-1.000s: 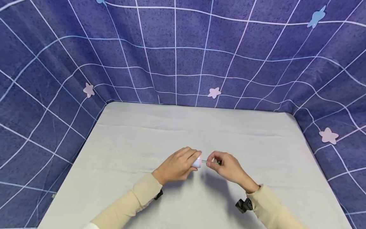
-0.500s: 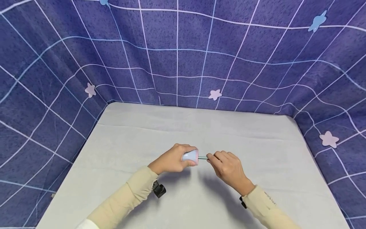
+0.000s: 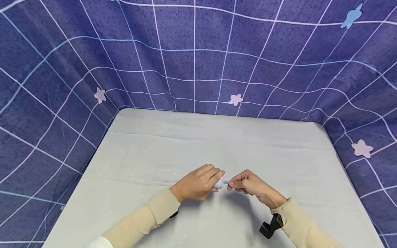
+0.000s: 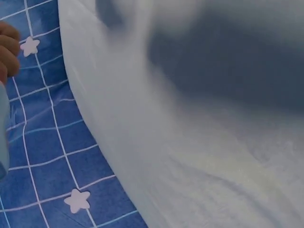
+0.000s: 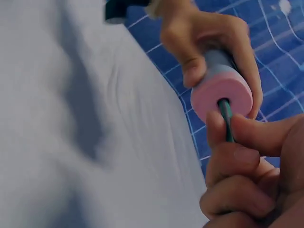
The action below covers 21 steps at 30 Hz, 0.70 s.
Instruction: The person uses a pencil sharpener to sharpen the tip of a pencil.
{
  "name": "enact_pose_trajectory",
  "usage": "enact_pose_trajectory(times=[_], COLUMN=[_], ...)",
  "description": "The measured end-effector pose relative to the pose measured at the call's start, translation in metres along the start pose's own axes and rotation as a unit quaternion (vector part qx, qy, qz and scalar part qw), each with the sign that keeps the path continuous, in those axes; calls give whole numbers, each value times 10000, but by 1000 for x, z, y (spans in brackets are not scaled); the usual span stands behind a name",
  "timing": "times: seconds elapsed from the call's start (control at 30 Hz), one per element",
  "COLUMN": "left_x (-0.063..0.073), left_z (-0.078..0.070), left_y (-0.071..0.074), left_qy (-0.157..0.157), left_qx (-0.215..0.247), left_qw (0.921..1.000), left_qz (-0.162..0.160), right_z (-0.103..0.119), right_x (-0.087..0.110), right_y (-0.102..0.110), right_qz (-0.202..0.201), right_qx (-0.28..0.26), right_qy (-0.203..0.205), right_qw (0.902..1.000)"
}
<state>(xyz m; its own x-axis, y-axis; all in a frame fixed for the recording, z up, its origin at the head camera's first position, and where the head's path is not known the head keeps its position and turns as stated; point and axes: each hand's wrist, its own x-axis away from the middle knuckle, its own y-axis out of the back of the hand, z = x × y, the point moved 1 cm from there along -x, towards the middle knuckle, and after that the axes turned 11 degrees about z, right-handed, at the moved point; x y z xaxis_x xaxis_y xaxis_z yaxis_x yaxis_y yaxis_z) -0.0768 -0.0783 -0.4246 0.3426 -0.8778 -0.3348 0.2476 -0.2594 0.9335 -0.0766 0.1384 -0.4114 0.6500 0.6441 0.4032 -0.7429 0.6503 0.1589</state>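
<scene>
My left hand (image 3: 198, 182) grips a light-blue, round-bodied pencil sharpener (image 5: 222, 97) with a pink end face, held sideways above the white-covered table. From a dark hole in that face sticks a thin green pencil (image 5: 227, 118). My right hand (image 3: 251, 184) pinches the pencil between thumb and forefinger, close to the hole; the other fingers are curled in, as the right wrist view shows. In the head view the left fingers cover most of the sharpener body. Only a few fingers show at the left edge of the left wrist view.
The table (image 3: 173, 144) has a wrinkled white cover. Purple-blue cloth (image 3: 198, 62) with a line grid and stars hangs around its back and sides. A black camera mount (image 3: 271, 225) sits under the right wrist, and the hands cast shadows below.
The right hand has turned back from a palm-down pose to a sideways pinch. The left hand has rolled over the sharpener, and both hands have shifted slightly nearer and right.
</scene>
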Motion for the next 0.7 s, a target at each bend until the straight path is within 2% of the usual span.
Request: enact_pose_trajectory(times=[0.1, 0.17, 0.2, 0.23, 0.27, 0.3, 0.33, 0.4, 0.47, 0.53, 0.57, 0.6, 0.63, 0.67, 0.7], left_x=[1, 2, 2, 2, 2, 1, 1, -1, -3, -4, -5, -5, -6, -7, -7], left_z=[-1, 1, 3, 6, 9, 12, 15, 20, 24, 26, 26, 26, 26, 25, 24], left_y=[-3, -2, -2, 0, 1, 3, 4, 8, 12, 15, 17, 17, 18, 18, 18], left_qy=[74, 282, 431, 597, 769, 947, 1137, 1529, 1877, 2117, 2186, 2215, 2227, 2204, 2166], left_qx=[-167, 15, 141, 307, 505, 720, 951, 1543, 2145, 2709, 2967, 3153, 3301, 3413, 3482], left_qw=[9998, 9996, 9989, 9974, 9951, 9918, 9873, 9732, 9540, 9328, 9225, 9147, 9084, 9044, 9026], left_qz=[-127, 7, 128, 244, 349, 457, 569, 757, 929, 1078, 1153, 1220, 1275, 1304, 1313], right_z=[-2, -3, -4, -4, -4, -4, -4, -5, -6, -8, -8, -9, -10, -10, -11], right_x=[-1, -2, -2, -3, -3, -4, -5, -7, -10, -13, -13, -14, -14, -14, -13], right_y=[0, -1, -3, -4, -5, -6, -7, -8, -8, -8, -8, -8, -8, -8, -9], right_qz=[76, -230, -478, -785, -1150, -1497, -1870, -2544, -3074, -3414, -3521, -3584, -3616, -3617, -3606], right_qx=[93, 633, 1039, 1521, 2045, 2569, 3145, 4163, 4942, 5446, 5601, 5709, 5769, 5776, 5753], right_qy=[92, 457, 684, 951, 1197, 1450, 1722, 2251, 2664, 2982, 3108, 3191, 3270, 3339, 3366], right_qw=[9999, 9967, 9911, 9806, 9647, 9437, 9146, 8434, 7683, 7057, 6824, 6662, 6553, 6512, 6524])
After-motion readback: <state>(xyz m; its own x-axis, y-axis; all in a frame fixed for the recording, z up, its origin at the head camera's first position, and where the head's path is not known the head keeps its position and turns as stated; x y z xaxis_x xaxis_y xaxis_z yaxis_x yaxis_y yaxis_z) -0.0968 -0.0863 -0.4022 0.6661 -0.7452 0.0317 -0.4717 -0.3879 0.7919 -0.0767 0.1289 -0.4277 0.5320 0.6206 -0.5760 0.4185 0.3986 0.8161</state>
